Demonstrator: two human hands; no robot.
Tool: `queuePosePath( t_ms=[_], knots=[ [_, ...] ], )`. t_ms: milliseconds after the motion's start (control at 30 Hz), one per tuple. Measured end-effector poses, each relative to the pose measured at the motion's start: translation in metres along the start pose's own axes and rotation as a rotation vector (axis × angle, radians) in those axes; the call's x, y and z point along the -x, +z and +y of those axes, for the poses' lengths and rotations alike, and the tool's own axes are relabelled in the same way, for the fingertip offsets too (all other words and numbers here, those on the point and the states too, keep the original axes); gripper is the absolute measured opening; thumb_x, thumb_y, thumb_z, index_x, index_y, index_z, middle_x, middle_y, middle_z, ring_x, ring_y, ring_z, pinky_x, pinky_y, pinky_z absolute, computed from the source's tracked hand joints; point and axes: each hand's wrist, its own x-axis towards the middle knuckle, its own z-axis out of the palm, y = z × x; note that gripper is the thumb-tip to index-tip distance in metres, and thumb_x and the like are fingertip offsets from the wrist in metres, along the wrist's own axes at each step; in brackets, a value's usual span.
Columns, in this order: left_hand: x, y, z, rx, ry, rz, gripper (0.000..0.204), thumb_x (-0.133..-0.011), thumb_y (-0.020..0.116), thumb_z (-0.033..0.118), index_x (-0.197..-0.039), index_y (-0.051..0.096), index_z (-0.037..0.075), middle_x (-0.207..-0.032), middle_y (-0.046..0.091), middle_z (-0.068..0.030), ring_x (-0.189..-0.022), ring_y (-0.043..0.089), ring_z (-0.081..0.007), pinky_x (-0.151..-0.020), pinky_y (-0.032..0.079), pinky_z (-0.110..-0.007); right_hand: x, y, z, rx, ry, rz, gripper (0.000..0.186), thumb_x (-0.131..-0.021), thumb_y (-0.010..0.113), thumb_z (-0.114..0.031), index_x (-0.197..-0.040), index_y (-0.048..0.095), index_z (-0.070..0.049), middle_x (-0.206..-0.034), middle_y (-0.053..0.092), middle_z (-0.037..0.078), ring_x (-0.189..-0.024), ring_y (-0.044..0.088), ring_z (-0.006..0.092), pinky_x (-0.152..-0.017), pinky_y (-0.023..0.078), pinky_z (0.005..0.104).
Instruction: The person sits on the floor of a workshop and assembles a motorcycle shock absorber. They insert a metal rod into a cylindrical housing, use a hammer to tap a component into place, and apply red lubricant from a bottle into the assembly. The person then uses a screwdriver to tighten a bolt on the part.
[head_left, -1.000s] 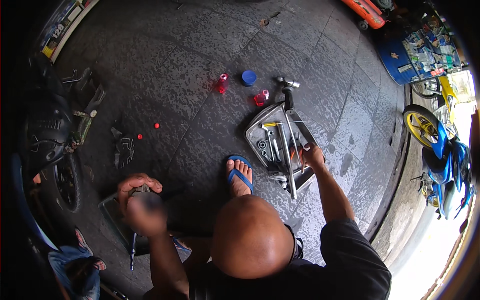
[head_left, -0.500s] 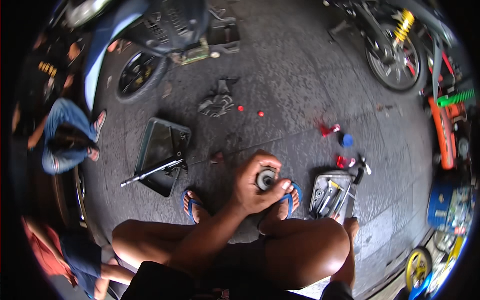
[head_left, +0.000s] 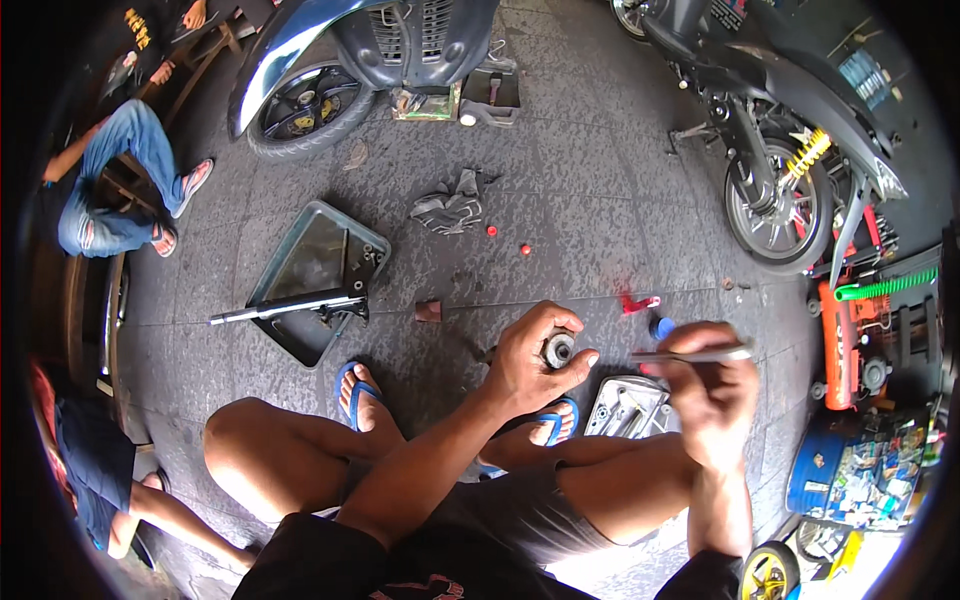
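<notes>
My left hand (head_left: 530, 365) is wrapped round a grey metal cylinder (head_left: 559, 349) with a round hole in its end. The cylinder's open end points up, above my right foot; the rest is hidden in my fist. To the right, my right hand (head_left: 712, 395) is raised and closed on a slim metal rod-shaped tool (head_left: 700, 355), which lies roughly level with its thin end toward the cylinder. Motion blurs the tool, so its exact kind is unclear. Partly behind my right hand sits a small tool tray (head_left: 600, 425) with metal tools in it.
A black tray (head_left: 375, 235) on the left holds metal parts, a long shiny tube (head_left: 285, 307) lying across it. Ahead are grey gloves (head_left: 448, 208), red caps (head_left: 525, 250), a red piece (head_left: 638, 304) and a blue lid (head_left: 661, 327). Motorcycles (head_left: 780, 200) stand beyond; people (head_left: 120, 190) sit left.
My right hand has come up from beside the tool tray with the slim tool in it. My left hand still grips the cylinder, slightly further right. The view has shifted.
</notes>
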Motion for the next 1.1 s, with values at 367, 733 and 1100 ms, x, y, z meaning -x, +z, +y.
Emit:
queuePosePath(
  t_ms=[367,733,1100],
  knots=[
    [-0.001,-0.013,0.009,0.025,-0.013,-0.004,0.034,-0.073,0.081,0.006,-0.099,0.061,0.004,-0.090,0.062,-0.0082,-0.078,0.064,-0.0216,-0.068,0.050,-0.034,-0.012,0.042,0.018,0.442,-0.031,-0.244,0.017,-0.088,0.066,0.002,-0.105,0.067,0.000,-0.100,0.072,0.011,-0.083,0.073,0.0189,-0.072,0.057,0.0306],
    [-0.002,-0.019,0.004,0.041,0.002,0.009,0.035,-0.072,0.083,0.006,-0.099,0.061,0.005,-0.091,0.062,-0.0085,-0.078,0.064,-0.0223,-0.067,0.051,-0.036,-0.021,0.051,0.000,0.607,-0.096,-0.360,0.020,-0.087,0.068,0.001,-0.107,0.068,-0.001,-0.099,0.072,0.011,-0.086,0.072,0.0194,-0.074,0.057,0.0307],
    [-0.005,-0.017,0.000,0.059,0.059,-0.035,0.035,-0.074,0.083,0.009,-0.101,0.061,0.005,-0.092,0.059,-0.0094,-0.079,0.063,-0.0255,-0.069,0.051,-0.038,-0.014,0.054,0.020,0.631,-0.129,-0.251,0.014,-0.086,0.075,-0.007,-0.097,0.070,0.000,-0.091,0.070,0.012,-0.081,0.071,0.0246,-0.069,0.056,0.0340]
  ],
)
